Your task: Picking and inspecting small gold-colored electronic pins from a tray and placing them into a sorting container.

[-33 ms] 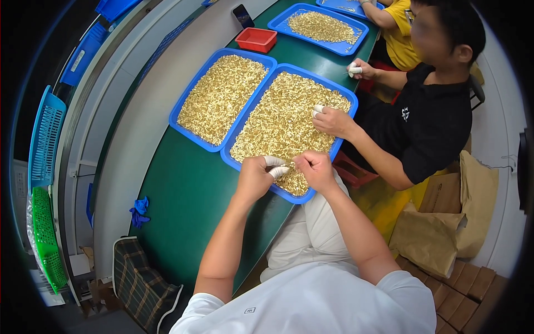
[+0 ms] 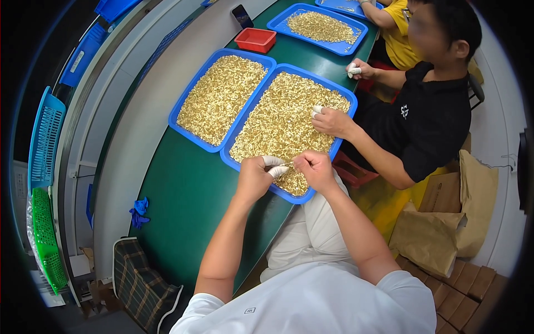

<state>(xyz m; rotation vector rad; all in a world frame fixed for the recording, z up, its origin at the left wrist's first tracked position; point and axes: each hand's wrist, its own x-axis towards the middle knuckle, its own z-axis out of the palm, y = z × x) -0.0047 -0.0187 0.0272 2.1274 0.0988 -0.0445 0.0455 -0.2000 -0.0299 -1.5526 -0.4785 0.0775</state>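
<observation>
Head view, directions from picture centre.

Markings: small dark-outlined emblem on white shirt [image 2: 250,310], 6 o'clock; white emblem on co-worker's black shirt [image 2: 434,119], 2 o'clock; pale label on blue bin [image 2: 83,55], 10 o'clock, its writing too small to read.

Left hand [image 2: 257,175], centre: curled, thumb and forefinger in white covers, drawn close together. Right hand [image 2: 316,170], 3 o'clock: curled, fingertips bunched, facing the left's. One small gold-coloured piece [image 2: 289,163] between them; which fingers grip it, cannot tell.

Gold-coloured pieces [image 2: 295,108], many: heaped in blue tray [image 2: 351,100], 1 o'clock, beneath both hands. Co-worker's hand [image 2: 332,121], 2 o'clock: over same tray, fingers curled, two covered white.

Second blue tray [image 2: 192,135], 11 o'clock: similarly filled, alongside.
</observation>
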